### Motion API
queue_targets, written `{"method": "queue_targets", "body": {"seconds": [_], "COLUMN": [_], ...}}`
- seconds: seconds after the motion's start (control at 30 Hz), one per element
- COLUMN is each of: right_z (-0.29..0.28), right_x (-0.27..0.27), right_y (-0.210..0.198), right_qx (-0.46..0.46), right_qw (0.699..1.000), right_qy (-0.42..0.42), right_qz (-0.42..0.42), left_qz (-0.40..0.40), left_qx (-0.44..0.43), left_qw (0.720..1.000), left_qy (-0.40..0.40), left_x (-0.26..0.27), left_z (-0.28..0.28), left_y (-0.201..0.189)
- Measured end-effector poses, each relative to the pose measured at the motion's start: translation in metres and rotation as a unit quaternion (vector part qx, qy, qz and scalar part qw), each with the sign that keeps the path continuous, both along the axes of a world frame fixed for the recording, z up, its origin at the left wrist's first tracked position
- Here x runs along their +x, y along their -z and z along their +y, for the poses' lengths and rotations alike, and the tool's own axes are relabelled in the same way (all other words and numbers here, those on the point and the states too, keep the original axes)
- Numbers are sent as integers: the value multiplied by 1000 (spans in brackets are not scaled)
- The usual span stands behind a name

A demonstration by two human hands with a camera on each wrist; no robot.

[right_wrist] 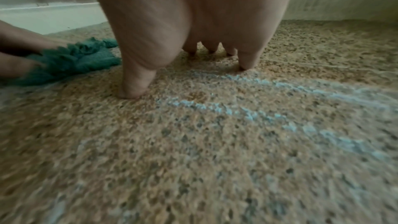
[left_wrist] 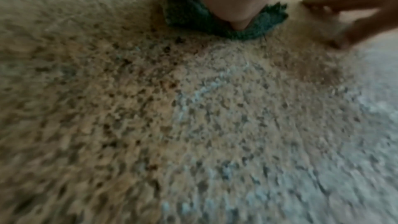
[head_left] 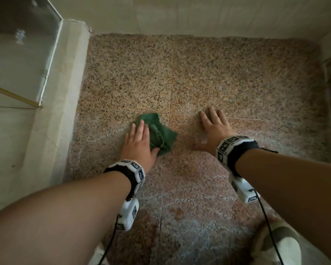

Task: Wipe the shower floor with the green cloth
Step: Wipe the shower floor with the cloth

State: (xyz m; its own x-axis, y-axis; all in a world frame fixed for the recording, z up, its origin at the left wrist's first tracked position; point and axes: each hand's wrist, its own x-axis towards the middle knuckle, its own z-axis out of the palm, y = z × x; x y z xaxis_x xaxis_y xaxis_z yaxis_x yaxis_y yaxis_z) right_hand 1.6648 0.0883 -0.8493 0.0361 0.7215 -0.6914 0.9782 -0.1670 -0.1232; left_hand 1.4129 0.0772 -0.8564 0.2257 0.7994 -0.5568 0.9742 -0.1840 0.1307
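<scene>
The green cloth (head_left: 160, 133) lies crumpled on the speckled granite shower floor (head_left: 208, 77), left of centre. My left hand (head_left: 139, 142) presses flat on its left part with straight fingers, the thumb against the cloth's near edge. In the left wrist view the cloth (left_wrist: 193, 21) shows under my left hand (left_wrist: 228, 1). My right hand (head_left: 215, 127) rests spread on the bare floor to the right of the cloth, holding nothing. In the right wrist view my right hand's fingertips (right_wrist: 247, 62) touch the floor (right_wrist: 215, 142), and the cloth (right_wrist: 71, 60) lies at the left.
A pale stone curb (head_left: 52, 115) with a glass panel (head_left: 21, 50) above it borders the floor on the left. Tiled walls (head_left: 199, 14) close the back and right. Whitish streaks (right_wrist: 258, 111) mark the floor. A white shoe (head_left: 279, 243) is at the bottom right.
</scene>
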Motion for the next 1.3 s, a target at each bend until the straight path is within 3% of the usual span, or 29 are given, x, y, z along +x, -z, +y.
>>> {"method": "queue_targets", "body": {"seconds": [0.1,0.23,0.4,0.57,0.73,0.93,1.1,1.3], "right_z": [-1,-3,-11,-23,-50,-57,-51,-52], "right_x": [-1,3,8,32,66,92,89,86], "right_y": [-1,-3,-5,-4,-2,0,-5,-11], "right_qx": [-2,3,28,26,19,5,-19,-24], "right_qw": [1000,1000,1000,999,996,997,997,997], "right_qy": [-4,1,10,36,81,58,47,39], "right_qz": [0,2,10,1,-18,-42,-53,-60], "left_qz": [-11,-21,-63,-65,-58,-119,-76,0], "left_qx": [2,-14,-49,-22,-31,-64,-38,-8], "left_qw": [1000,999,992,994,984,945,937,966], "left_qy": [-21,23,97,90,163,297,338,259], "left_x": [1,12,73,107,131,194,167,96], "left_z": [3,-5,-35,-13,22,-19,-2,36], "left_y": [3,0,-3,5,5,6,10,6]}}
